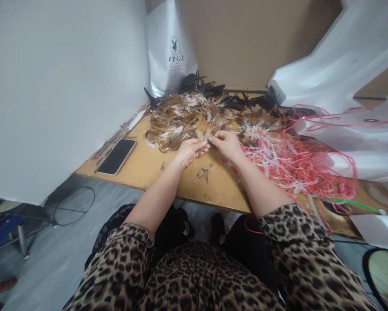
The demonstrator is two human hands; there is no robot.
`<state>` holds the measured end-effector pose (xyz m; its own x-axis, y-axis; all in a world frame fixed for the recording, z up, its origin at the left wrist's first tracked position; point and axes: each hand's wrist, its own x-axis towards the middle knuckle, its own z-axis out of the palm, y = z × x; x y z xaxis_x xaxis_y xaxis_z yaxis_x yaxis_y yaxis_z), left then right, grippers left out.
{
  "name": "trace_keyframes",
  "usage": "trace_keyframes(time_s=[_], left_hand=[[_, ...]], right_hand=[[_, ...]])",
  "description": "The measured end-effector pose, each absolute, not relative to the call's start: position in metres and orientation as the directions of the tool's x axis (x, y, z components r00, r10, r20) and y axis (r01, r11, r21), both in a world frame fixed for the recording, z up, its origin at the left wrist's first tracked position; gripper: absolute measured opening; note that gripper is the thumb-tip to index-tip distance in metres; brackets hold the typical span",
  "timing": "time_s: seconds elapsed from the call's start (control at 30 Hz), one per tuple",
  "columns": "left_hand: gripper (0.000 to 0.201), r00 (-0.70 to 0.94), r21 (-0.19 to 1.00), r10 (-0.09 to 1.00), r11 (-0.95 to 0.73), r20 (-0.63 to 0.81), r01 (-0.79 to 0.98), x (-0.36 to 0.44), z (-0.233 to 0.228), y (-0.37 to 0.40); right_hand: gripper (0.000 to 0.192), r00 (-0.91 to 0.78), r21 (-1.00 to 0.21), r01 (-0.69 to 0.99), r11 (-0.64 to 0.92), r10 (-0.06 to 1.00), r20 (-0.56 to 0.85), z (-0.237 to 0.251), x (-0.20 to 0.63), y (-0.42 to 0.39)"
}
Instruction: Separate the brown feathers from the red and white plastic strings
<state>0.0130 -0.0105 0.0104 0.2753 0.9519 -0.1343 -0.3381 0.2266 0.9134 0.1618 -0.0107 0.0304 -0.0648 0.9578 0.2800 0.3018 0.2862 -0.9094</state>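
Observation:
Between my two hands is a small tuft of golden-brown feathers, its tip pointing away from me. My left hand is closed on the pale base of the tuft, thumb against the fingers. From the other side my right hand pinches close to the same base; whether it grips the feathers or something thinner is too small to tell. Just beyond my fingers spreads a large heap of brown and white feathers. Black feathers lie along its far side.
Red and pale pink strings lie tangled on the right of the wooden table. A phone lies at the left edge, beside thin sticks. A silver bag stands behind the heap. Feather scraps lie before my hands.

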Motion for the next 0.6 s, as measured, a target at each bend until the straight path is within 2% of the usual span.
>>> trace_keyframes(time_s=[0.17, 0.37, 0.6], left_hand=[[0.009, 0.291, 0.927, 0.946, 0.232, -0.144, -0.295, 0.0143, 0.0102, -0.0108], [0.008, 0.268, 0.944, 0.958, 0.181, -0.105, -0.277, 0.0134, 0.0112, -0.0109], [0.011, 0.288, 0.957, 0.951, 0.181, -0.112, -0.226, 0.0136, 0.0132, -0.0132]], right_hand=[[0.022, -0.056, -0.932, 0.250, 0.262, 0.965, 0.257, 0.0297, 0.1609, -0.0112], [0.027, -0.081, -0.982, 0.062, 0.180, 0.981, 0.175, 0.0303, 0.1622, -0.0124], [0.026, -0.105, -0.981, 0.039, 0.189, 0.977, 0.184, 0.0285, 0.1596, -0.0129]])
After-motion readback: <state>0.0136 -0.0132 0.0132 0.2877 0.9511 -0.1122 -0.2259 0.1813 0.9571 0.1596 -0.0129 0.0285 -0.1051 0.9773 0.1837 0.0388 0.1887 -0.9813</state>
